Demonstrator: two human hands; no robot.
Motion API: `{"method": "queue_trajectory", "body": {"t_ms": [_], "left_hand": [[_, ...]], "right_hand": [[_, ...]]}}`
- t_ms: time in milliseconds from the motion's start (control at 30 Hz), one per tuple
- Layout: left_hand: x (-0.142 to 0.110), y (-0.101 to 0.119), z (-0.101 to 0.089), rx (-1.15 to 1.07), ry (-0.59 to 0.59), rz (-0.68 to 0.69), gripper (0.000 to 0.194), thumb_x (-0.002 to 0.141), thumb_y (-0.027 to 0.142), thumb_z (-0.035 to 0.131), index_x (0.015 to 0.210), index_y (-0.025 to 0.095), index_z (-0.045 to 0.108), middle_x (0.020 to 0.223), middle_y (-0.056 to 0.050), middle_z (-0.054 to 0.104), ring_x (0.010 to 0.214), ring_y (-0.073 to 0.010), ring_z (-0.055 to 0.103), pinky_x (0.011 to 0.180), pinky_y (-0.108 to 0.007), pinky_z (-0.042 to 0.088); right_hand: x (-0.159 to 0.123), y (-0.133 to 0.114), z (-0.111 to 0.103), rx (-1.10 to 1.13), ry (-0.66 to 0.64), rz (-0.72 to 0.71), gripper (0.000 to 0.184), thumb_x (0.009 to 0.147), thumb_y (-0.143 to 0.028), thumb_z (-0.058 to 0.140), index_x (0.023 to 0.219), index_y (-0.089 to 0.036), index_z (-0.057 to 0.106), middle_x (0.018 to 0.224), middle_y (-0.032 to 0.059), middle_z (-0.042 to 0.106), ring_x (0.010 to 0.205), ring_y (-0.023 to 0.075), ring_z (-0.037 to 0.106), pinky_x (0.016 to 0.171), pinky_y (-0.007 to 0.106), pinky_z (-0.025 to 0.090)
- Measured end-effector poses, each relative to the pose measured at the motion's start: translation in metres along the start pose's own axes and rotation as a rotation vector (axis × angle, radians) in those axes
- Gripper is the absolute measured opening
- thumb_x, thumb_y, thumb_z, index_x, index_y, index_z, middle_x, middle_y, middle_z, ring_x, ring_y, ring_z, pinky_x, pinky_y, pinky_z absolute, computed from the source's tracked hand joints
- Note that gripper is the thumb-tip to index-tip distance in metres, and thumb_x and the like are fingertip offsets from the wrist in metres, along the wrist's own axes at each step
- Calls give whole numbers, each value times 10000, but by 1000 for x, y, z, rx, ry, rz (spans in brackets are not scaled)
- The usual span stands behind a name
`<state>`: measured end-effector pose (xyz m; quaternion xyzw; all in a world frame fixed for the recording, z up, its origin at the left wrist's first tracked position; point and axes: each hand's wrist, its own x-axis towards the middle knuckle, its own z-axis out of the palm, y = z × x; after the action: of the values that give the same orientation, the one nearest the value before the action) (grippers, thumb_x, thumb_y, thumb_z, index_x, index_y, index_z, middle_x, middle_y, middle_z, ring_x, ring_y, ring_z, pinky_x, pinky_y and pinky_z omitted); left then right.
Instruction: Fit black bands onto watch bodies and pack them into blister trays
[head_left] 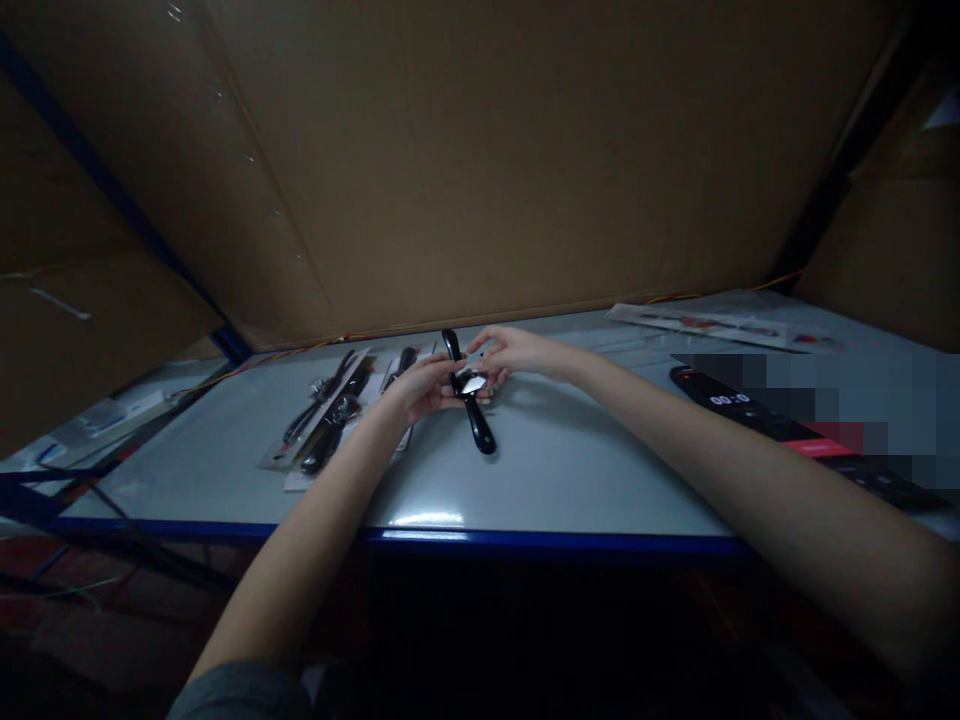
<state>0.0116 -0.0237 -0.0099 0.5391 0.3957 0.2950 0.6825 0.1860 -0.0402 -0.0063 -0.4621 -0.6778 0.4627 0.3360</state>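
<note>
A black spokeshave (479,424) with two glossy handles and a shiny metal plate at its centre is held just above the table. One handle points away from me and the other slants toward me. My left hand (426,387) grips its middle from the left, fingers closed around and beneath it. From the right, my right hand (508,352) has its bent fingers closed at the metal plate. Part of the tool's centre is hidden by the fingers. Left of my hands lie similar dark-handled tools in clear packages (327,432), partly covered by my left forearm.
The pale table (585,470) ends in a blue front edge (555,543). A dark device with lit digits (726,399) lies at the right, partly pixelated. Behind it rests a flat plastic-wrapped packet (697,322). Cardboard walls (525,160) close off the back, with thin wires along their base.
</note>
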Motion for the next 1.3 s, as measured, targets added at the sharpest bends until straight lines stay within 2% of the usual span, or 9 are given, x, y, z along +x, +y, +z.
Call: {"method": "queue_trajectory", "body": {"t_ms": [100,267,633,733,800,933,1000,1133,1300], "left_hand": [[-2,2,2,-8,7,-19,102,835,87,473,920,143,482,776,-78,658,622,-179,674,646,-374,551],[-5,2,4,-7,40,-18,138,808,58,503,896,156,463,771,-67,650,598,-174,668,610,-355,554],[-7,1,6,-9,-12,2,305,771,-10,535,1035,123,461,787,-98,667,688,-215,687,713,-389,551],[-5,0,4,-10,26,1,414,731,-50,557,1089,120,435,803,-105,671,709,-222,689,717,-368,554],[-4,-1,3,-10,54,-3,449,720,-49,574,1110,115,427,818,-112,672,712,-223,689,722,-369,554],[-4,0,2,-12,97,10,450,712,-44,583,1109,98,426,854,-133,670,712,-222,688,742,-387,548],[-4,1,2,-23,113,21,417,722,-40,568,1092,93,430,853,-137,666,702,-218,687,741,-392,547],[-4,3,1,-49,149,30,305,769,24,528,1050,103,439,803,-112,659,658,-210,682,696,-405,555],[-3,4,1,-27,159,13,224,796,88,500,1006,144,448,746,-61,652,611,-190,674,641,-383,562]], "right_hand": [[1,3,0,17,11,-8,289,754,-58,561,1023,-137,490,611,-17,584,545,98,569,528,212,443],[4,9,1,46,-12,-27,294,746,-78,584,1015,-146,488,607,-26,587,535,91,567,528,207,450],[11,14,0,-32,5,-96,257,752,-112,592,984,-150,491,547,-51,538,486,84,529,478,196,408],[14,16,-8,-89,84,-96,211,786,-193,575,979,-149,504,570,-29,551,497,93,532,472,203,398],[17,21,-16,-178,195,-103,173,795,-205,556,955,-146,524,581,-20,551,520,101,536,487,210,395],[23,41,-30,-553,405,-157,142,719,-193,619,853,-156,595,647,1,570,608,121,529,561,229,380],[25,48,-31,-679,420,-185,149,692,-233,647,818,-157,620,698,19,586,661,134,529,599,238,379],[28,52,-26,-737,414,-273,190,704,-319,639,823,-171,640,770,36,584,737,146,535,639,238,388],[34,56,-19,-863,558,-109,345,692,-466,627,858,-164,651,880,88,601,852,204,549,708,288,403]]}}
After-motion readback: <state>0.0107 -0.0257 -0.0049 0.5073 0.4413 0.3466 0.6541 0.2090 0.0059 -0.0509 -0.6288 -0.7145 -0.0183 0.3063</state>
